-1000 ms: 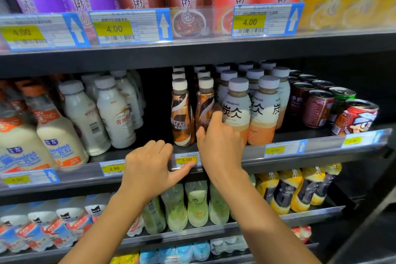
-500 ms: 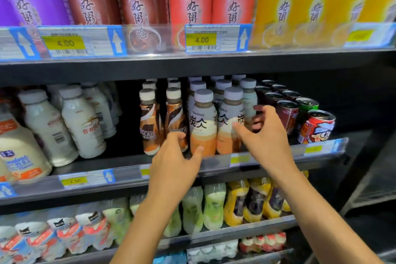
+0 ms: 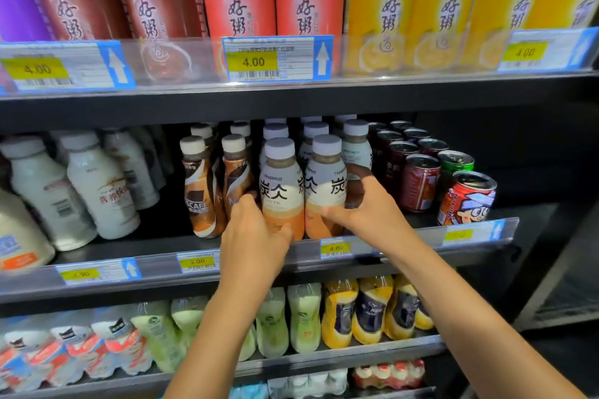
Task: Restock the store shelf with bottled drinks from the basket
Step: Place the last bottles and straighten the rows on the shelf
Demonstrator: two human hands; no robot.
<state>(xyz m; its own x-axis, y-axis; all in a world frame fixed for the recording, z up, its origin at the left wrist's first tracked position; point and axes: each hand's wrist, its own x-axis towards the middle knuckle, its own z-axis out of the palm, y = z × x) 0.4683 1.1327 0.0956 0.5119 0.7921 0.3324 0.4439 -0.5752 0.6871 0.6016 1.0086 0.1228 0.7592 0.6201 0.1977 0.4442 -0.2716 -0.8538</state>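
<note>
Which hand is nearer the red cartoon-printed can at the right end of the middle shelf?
Right. The right hand grips the front-right grey-capped latte bottle, left of the red cartoon-printed can; the left hand holds the front-left latte bottle, farther away.

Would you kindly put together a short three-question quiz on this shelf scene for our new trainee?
1. True or false: the red cartoon can stands left of the Nescafe bottles.
2. The price tag below the Tanbing bottles reads: A) 2.90 B) 5.00 C) 6.00
3. Fill in: the left hand and the right hand each grip a ____ bottle.
Key: 1 false; 2 C; 3 Tanbing.
</note>
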